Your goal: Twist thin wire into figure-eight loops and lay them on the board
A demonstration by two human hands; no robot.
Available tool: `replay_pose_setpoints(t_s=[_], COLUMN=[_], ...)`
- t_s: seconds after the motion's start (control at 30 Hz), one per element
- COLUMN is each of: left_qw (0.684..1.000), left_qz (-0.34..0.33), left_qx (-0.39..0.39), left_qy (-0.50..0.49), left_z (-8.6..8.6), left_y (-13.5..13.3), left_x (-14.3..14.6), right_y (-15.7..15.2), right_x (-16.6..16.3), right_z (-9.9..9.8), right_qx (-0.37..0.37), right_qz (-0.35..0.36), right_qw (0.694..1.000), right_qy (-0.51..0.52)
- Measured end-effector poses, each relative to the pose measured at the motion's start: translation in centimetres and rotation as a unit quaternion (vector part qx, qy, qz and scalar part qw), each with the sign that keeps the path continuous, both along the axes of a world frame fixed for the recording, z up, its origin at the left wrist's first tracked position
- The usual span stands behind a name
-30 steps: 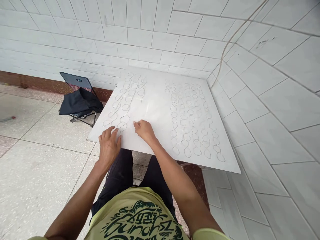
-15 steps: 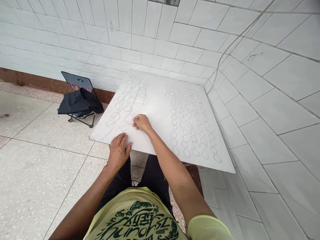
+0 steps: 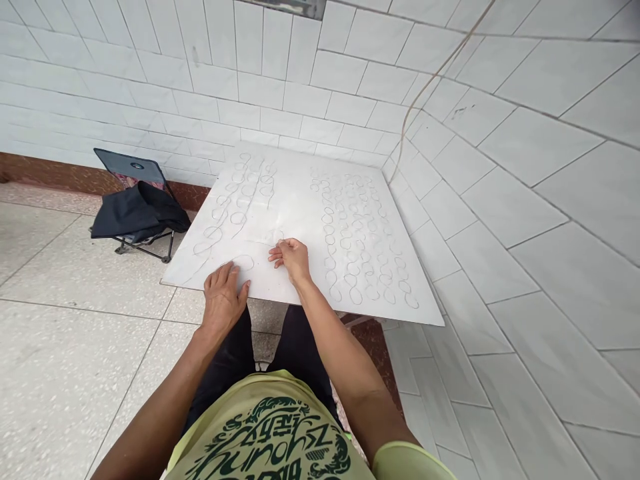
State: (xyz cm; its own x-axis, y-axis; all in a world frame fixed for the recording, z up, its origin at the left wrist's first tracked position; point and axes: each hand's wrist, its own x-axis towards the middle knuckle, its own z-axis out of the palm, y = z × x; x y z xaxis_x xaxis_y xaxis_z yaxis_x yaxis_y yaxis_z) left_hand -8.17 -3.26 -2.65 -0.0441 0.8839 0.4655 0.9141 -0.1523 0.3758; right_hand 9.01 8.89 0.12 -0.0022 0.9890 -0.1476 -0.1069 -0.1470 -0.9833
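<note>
On the white board (image 3: pixel 295 193) in front of me lie rows of thin dark strands curled into loops. I cannot tell whether they are wire or thread. My left hand (image 3: pixel 223 290) rests at the board's near edge, fingers stretched out flat, palm down. Just beyond its fingertips is a loop of thin strand (image 3: pixel 244 256). My right hand (image 3: pixel 293 259) is over the board, thumb and forefinger pinched on the end of a thin strand, its other fingers loosely curled. Part of that strand runs left toward the loop and is hard to see.
Looped strands (image 3: pixel 353 257) fill the board's right side, others (image 3: pixel 238 218) its left. A folding chair (image 3: pixel 133 170) with a dark cloth (image 3: pixel 137 210) over it stands left on the speckled floor. White tiled walls border the board behind and right; a cable (image 3: pixel 407 117) hangs in the corner.
My right hand has moved a little right, away from my left hand, and its fingers have turned to spread slightly. My left hand stays at the edge. The whole view has shifted.
</note>
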Motion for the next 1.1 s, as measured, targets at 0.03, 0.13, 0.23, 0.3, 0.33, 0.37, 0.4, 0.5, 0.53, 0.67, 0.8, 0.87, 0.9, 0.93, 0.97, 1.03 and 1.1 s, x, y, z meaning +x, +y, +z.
replay_pose_setpoints(t_s=[0.03, 0.13, 0.23, 0.3, 0.33, 0.37, 0.4, 0.5, 0.53, 0.67, 0.8, 0.87, 0.9, 0.93, 0.97, 1.03, 1.1], left_qw=[1.000, 0.995, 0.969, 0.939, 0.923, 0.910, 0.900, 0.885, 0.884, 0.882, 0.910, 0.925, 0.926, 0.921, 0.912, 0.884, 0.859], left_qz=[0.008, 0.007, -0.027, -0.039, -0.043, -0.045, -0.046, -0.036, -0.032, -0.046, -0.050, -0.042, -0.038, -0.033, -0.026, -0.012, -0.012], left_qx=[0.008, 0.028, -0.003, -0.028, -0.033, -0.033, -0.030, -0.032, -0.040, -0.085, -0.124, -0.127, -0.129, -0.135, -0.142, -0.156, -0.168], left_qy=[-0.013, -0.097, -0.246, -0.341, -0.380, -0.410, -0.433, -0.462, -0.464, -0.462, -0.393, -0.355, -0.352, -0.363, -0.385, -0.440, -0.484], left_z=[0.3, 1.5, 2.8, 3.3, 3.5, 3.5, 3.6, 3.6, 3.6, 3.7, 4.1, 4.4, 4.5, 4.6, 4.7, 4.7, 4.5], left_y=[-0.1, -0.6, -0.4, 0.0, 0.2, 0.4, 0.6, 0.6, 0.5, 0.1, -0.2, -0.4, -0.5, -0.7, -0.8, -1.2, -1.6], left_x=[0.1, 0.9, 2.4, 3.3, 3.8, 4.1, 4.4, 4.5, 4.4, 3.1, 2.1, 2.1, 2.1, 2.3, 2.5, 2.9, 3.4], right_y=[-0.3, -1.9, -4.7, -6.6, -7.5, -8.4, -9.1, -10.7, -11.0, -11.0, -10.5, -10.5, -10.5, -10.6, -10.7, -10.8, -10.8], right_x=[0.2, 0.4, -0.5, -1.5, -2.0, -2.4, -2.8, -3.2, -3.1, -1.4, 0.6, 1.0, 1.1, 1.1, 1.0, 0.8, 0.7], right_z=[0.0, 0.2, 0.5, 0.6, 0.7, 0.6, 0.5, 0.0, -0.3, -1.1, -1.4, -1.5, -1.6, -1.8, -2.0, -2.4, -2.7], right_qx=[0.005, 0.023, 0.022, 0.016, 0.013, 0.011, 0.009, -0.003, -0.005, 0.034, 0.156, 0.208, 0.215, 0.208, 0.191, 0.150, 0.124], right_qz=[-0.007, -0.020, -0.021, -0.022, -0.026, -0.028, -0.029, -0.006, 0.010, 0.027, 0.016, 0.033, 0.035, 0.030, 0.019, -0.007, -0.019], right_qw=[1.000, 0.991, 0.977, 0.972, 0.970, 0.970, 0.970, 0.976, 0.979, 0.994, 0.987, 0.973, 0.971, 0.973, 0.978, 0.987, 0.992], right_qy=[0.024, 0.130, 0.209, 0.235, 0.241, 0.243, 0.241, 0.218, 0.202, 0.097, -0.038, -0.091, -0.100, -0.095, -0.082, -0.051, -0.034])
